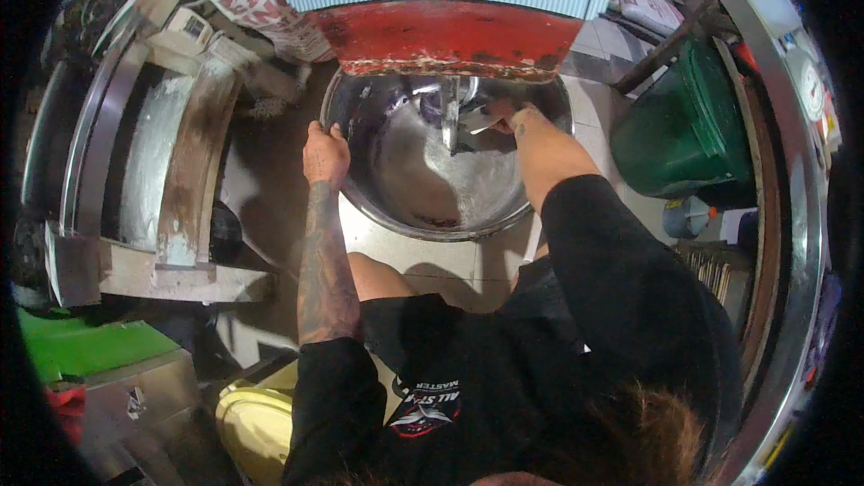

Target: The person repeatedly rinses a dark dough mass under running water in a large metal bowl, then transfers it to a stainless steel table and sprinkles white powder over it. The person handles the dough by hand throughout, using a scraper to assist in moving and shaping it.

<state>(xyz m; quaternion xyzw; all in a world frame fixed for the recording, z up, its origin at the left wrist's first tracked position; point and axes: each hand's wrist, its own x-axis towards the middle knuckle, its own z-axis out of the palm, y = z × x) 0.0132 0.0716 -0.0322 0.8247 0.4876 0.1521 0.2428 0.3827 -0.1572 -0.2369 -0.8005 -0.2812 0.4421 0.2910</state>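
Observation:
In front of me stands a large round metal bowl (466,233) of what looks like a dough mixer. My left hand (326,154) grips its rim on the left side, thumb on top. Inside the bowl, by the right wall, my right hand (505,115) holds a flat, pale scraper (484,123), partly hidden by shadow. The scraper is close to an upright metal bar (450,115) that reaches down into the bowl; whether they touch I cannot tell. A thin whitish residue marks the bowl's floor (432,179).
The mixer's chipped red housing (445,34) overhangs the bowl's far side. At left is a machine frame with metal rollers (81,128). A green plastic bin (682,128) and metal-edged bench (803,243) flank my right. Printed sacks (270,13) stand behind; a yellow lidded container (256,432) is lower left.

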